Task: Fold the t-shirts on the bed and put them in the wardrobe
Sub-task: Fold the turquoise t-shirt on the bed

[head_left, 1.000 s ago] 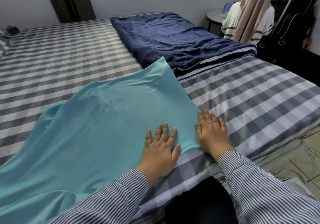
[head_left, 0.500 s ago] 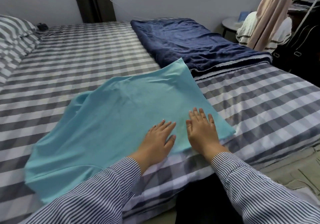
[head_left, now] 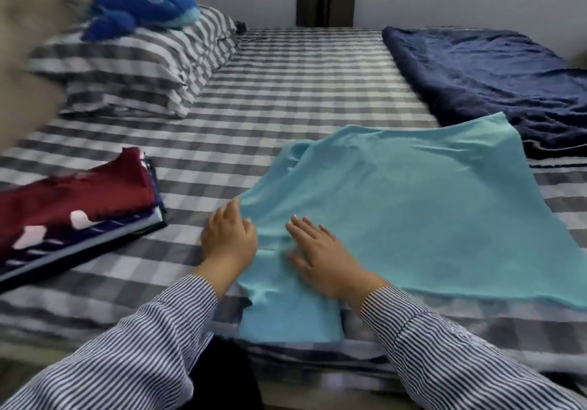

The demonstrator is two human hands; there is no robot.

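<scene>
Colours and patterns on the bed

Grey-and-white checked bed sheet [head_left: 301,92]; plain turquoise fabric t-shirt [head_left: 413,212]; dark navy blanket [head_left: 492,76]; grey-and-white striped pillow [head_left: 133,73]; bright blue plush whale [head_left: 143,6]; dark red folded shirt [head_left: 70,196]; navy-and-white pinstriped sleeves [head_left: 127,352].

1. One light blue t-shirt [head_left: 413,206] lies spread on the bed.
2. One stack of folded shirts [head_left: 73,206], a red one on top; the number of layers below is too blurred to count.
3. Two hands: the left hand [head_left: 228,238] and the right hand [head_left: 320,254].
4. One dark blue blanket [head_left: 489,82].
5. One striped pillow [head_left: 133,73].
6. One blue plush whale [head_left: 143,6].
7. One checked bed [head_left: 286,92].
</scene>
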